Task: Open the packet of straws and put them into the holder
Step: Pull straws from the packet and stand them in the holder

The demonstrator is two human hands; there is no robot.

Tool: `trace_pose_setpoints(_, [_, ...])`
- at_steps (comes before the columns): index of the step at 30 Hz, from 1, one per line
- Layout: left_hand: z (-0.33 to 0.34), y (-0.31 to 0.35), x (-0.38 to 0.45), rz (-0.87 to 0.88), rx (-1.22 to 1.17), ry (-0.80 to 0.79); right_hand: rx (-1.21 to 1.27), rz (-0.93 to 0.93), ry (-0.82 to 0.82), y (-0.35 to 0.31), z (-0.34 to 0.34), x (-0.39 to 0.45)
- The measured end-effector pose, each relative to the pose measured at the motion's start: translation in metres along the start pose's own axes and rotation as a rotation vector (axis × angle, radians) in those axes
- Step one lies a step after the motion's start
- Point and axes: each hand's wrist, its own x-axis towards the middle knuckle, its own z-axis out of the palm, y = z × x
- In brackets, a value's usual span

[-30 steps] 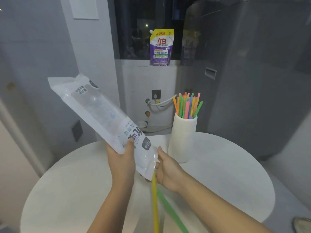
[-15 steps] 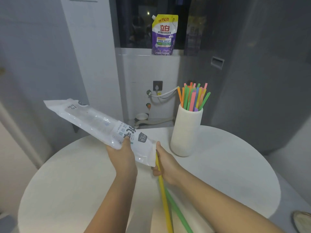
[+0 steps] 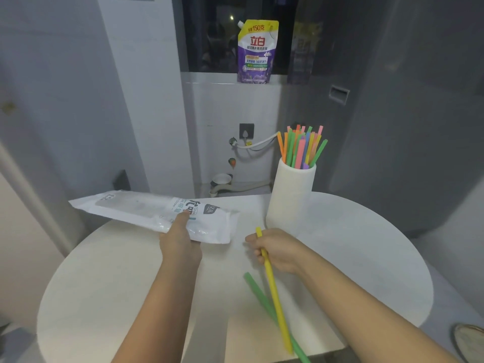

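Observation:
My left hand [image 3: 179, 241] grips the white and clear straw packet [image 3: 146, 210] near its printed end, holding it nearly level over the round white table [image 3: 104, 297]. My right hand [image 3: 280, 251] is closed around a yellow straw [image 3: 276, 297] that slants down toward me. A green straw [image 3: 258, 290] lies beneath it; whether the hand also holds it I cannot tell. The white cylindrical holder [image 3: 290, 197] stands on the table just beyond my right hand, with several colourful straws [image 3: 301, 148] standing in it.
A purple and yellow detergent pouch [image 3: 256, 52] stands on the window ledge behind. A tall grey appliance [image 3: 392, 100] rises at the right, close to the table. A tap and white hose [image 3: 251, 145] sit on the wall. A round object [image 3: 468, 341] lies on the floor at lower right.
The packet has swung down from a steep tilt to nearly level. My right hand has drawn the yellow straw clear of the packet's mouth and moved right, toward the holder.

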Motion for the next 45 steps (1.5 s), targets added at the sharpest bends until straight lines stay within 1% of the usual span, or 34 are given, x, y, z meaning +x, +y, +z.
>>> trace_pose_setpoints(4, [0.000, 0.002, -0.003, 0.007, -0.001, -0.051, -0.101, 0.007, -0.047, 0.003, 0.000, -0.008])
trace_pose_setpoints(7, [-0.002, 0.001, -0.007, -0.009, -0.009, -0.069, -0.179, -0.051, -0.008, 0.004, 0.004, -0.012])
trace_pose_setpoints(11, [-0.007, 0.001, -0.012, 0.007, -0.009, -0.094, -0.487, -0.203, 0.100, 0.003, 0.004, -0.009])
trace_pose_setpoints(15, [-0.009, 0.001, -0.018, 0.016, -0.009, -0.121, -0.797, -0.252, 0.121, 0.003, -0.005, -0.010])
trace_pose_setpoints(17, [-0.009, 0.002, -0.021, 0.005, 0.001, -0.129, -0.954, -0.201, 0.121, 0.004, -0.011, -0.012])
trace_pose_setpoints(20, [-0.010, 0.003, -0.024, -0.008, 0.015, -0.135, -1.098, -0.104, 0.117, 0.004, -0.020, -0.017])
trace_pose_setpoints(25, [-0.010, 0.003, -0.027, 0.006, 0.029, -0.156, -1.224, 0.061, 0.112, 0.007, -0.035, -0.015])
trace_pose_setpoints(28, [-0.008, 0.001, -0.028, 0.004, 0.027, -0.154, -1.284, 0.135, 0.078, 0.012, -0.043, -0.010])
trace_pose_setpoints(30, [-0.009, 0.001, -0.028, 0.002, 0.030, -0.155, -1.289, 0.173, 0.057, 0.015, -0.046, -0.007])
trace_pose_setpoints(32, [-0.009, 0.000, -0.029, 0.000, 0.032, -0.155, -1.261, 0.164, 0.057, 0.017, -0.049, -0.004])
trace_pose_setpoints(37, [-0.010, 0.000, -0.028, 0.000, 0.032, -0.145, -1.068, 0.096, 0.038, 0.020, -0.056, -0.002])
trace_pose_setpoints(41, [-0.009, -0.001, -0.028, -0.003, 0.041, -0.152, -0.889, 0.014, -0.009, 0.014, -0.056, -0.006])
trace_pose_setpoints(45, [-0.007, 0.001, -0.028, -0.008, 0.033, -0.166, -0.754, -0.110, -0.025, -0.002, -0.053, -0.014])
